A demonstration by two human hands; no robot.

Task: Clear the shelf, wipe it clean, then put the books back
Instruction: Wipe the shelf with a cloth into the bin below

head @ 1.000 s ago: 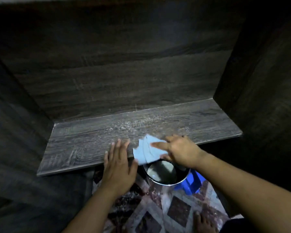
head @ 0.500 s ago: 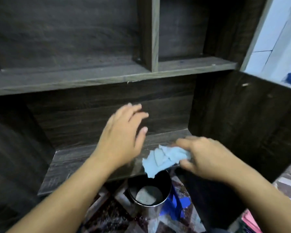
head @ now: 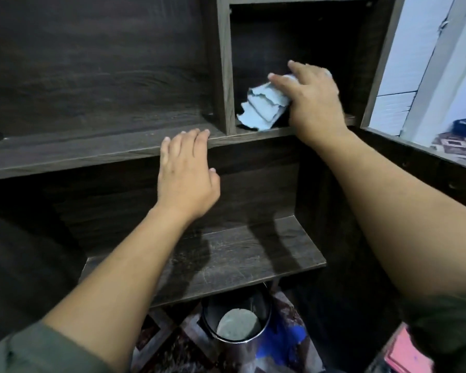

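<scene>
The dark wooden shelf unit fills the view, with an upper board (head: 97, 152) and a shorter lower board (head: 226, 259). My right hand (head: 312, 100) reaches into the narrow upper right compartment and presses a light blue cloth (head: 261, 109) against its back corner. My left hand (head: 184, 173) rests flat with its fingertips on the front edge of the upper board, holding nothing. No books are in view on the boards.
A vertical divider (head: 223, 65) separates the wide left compartment from the narrow right one. A shiny metal bucket (head: 237, 319) stands on the patterned floor under the lower board, next to something blue (head: 283, 343). A pink thing (head: 406, 356) lies at bottom right.
Both hands rose from the lower board to the upper one. My right hand carried the cloth up into the narrow right compartment; my left hand settled on the upper board's edge.
</scene>
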